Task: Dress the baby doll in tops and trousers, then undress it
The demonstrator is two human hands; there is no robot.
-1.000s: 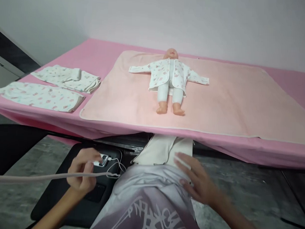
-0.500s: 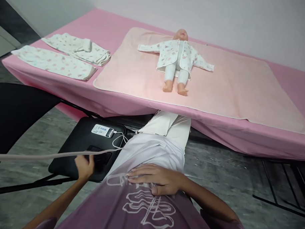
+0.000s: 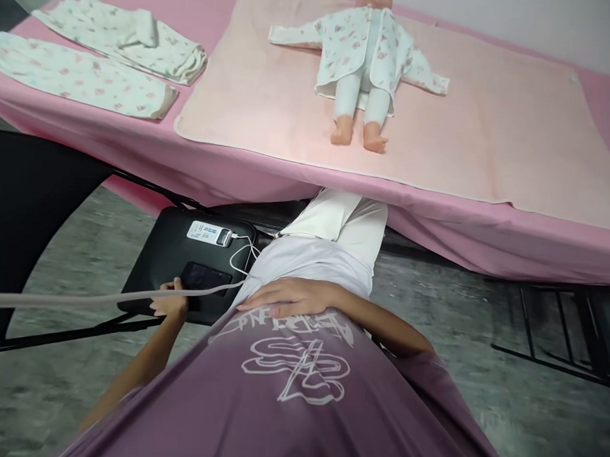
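At the front edge of a black folding chair (image 3: 146,263), my left hand (image 3: 172,300) has its fingers curled. A pale cable (image 3: 107,298) crosses it, and what the fingers hold, if anything, is hidden. Just beyond them a dark phone (image 3: 204,277) lies on the seat. My right hand (image 3: 292,296) rests flat and open on the front of my purple shirt (image 3: 298,415). Neither hand is on the baby doll (image 3: 362,100), which lies on its back on the peach mat (image 3: 453,134), arms out in an unfastened printed baby jacket (image 3: 336,53).
Folded printed baby clothes (image 3: 85,81) lie to the left on the pink-covered table (image 3: 207,175). A white device (image 3: 207,234) with a cord plugged in sits on the chair. Black metal bars (image 3: 526,323) stand low at the right, over the grey floor (image 3: 427,299).
My view has tilted downward, so the table and doll sit higher and the doll's head is cut off at the top. Both hands stay in much the same places.
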